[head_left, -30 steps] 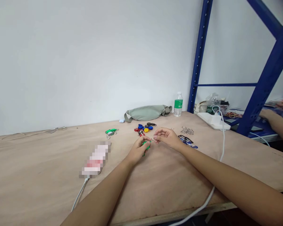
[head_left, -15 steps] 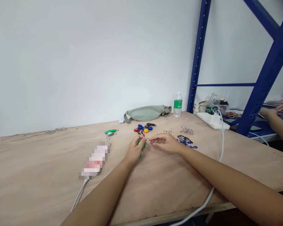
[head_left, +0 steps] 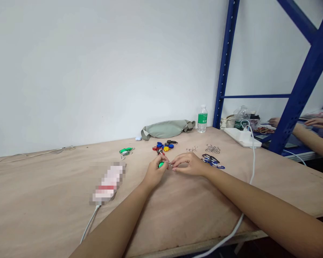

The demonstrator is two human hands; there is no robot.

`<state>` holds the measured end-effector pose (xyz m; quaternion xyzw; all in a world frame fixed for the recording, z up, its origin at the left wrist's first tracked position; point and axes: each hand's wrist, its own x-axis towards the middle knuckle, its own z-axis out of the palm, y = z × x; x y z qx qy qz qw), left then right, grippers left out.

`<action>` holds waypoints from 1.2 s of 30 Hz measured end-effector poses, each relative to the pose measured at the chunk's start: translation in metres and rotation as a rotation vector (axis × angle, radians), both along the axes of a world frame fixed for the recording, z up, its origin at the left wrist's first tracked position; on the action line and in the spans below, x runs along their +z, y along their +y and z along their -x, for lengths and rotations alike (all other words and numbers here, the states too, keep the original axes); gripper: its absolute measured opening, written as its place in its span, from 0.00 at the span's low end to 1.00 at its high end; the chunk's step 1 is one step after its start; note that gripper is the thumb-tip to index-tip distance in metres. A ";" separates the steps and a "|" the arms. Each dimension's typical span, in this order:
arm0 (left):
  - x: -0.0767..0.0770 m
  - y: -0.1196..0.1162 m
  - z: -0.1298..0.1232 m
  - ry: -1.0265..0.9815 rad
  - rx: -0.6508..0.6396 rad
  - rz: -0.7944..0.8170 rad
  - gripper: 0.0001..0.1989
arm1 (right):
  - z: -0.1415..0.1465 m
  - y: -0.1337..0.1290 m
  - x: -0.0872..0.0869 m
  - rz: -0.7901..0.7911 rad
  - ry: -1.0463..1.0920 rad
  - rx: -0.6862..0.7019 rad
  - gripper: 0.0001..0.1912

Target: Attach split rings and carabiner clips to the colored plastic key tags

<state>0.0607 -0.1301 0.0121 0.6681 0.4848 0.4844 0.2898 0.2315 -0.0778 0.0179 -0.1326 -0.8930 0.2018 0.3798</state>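
A green reel is held in the left hand, pinched between thumb and fingers. A small metal ring is seen between the fingertips of the two hands, which are brought close together; whether it is gripped by the right hand cannot be told. Compared with one second ago, the ring's open loop is no longer clearly displayed, and the green tail that was seen below the left hand is hidden. The small metal clasps beyond the right hand, mostly covered then, are now exposed. Far to the right, a co-worker's hand is now seen past the blue post.

Round, glossy reels in blue, red, yellow and black are heaped just beyond the left hand. Thin, shiny split rings are piled beyond and to the right of the right hand; nearer its wrist, elongated carabiners in black and blue are laid. Green reels with metal fittings are grouped beyond and left of the left hand. Farther beyond, a soft grey-green fabric pouch is set down beside a clear plastic bottle. Everything near the hands is carried by a smooth, brownish counter.
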 end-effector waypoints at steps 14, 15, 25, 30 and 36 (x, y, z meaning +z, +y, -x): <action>0.003 -0.002 -0.003 0.071 -0.026 -0.026 0.06 | 0.002 0.001 -0.006 0.205 0.030 0.019 0.06; 0.003 -0.003 -0.004 0.076 -0.029 -0.026 0.06 | 0.002 0.001 -0.006 0.224 0.028 0.024 0.06; 0.008 -0.008 -0.008 0.174 -0.042 -0.052 0.05 | 0.007 0.007 -0.017 0.520 0.013 -0.031 0.02; 0.010 -0.010 -0.007 0.300 -0.077 -0.144 0.06 | 0.009 0.010 -0.022 0.542 0.041 -0.089 0.01; 0.014 -0.012 -0.005 0.447 -0.126 -0.205 0.09 | 0.009 0.008 -0.021 0.535 0.031 -0.116 0.00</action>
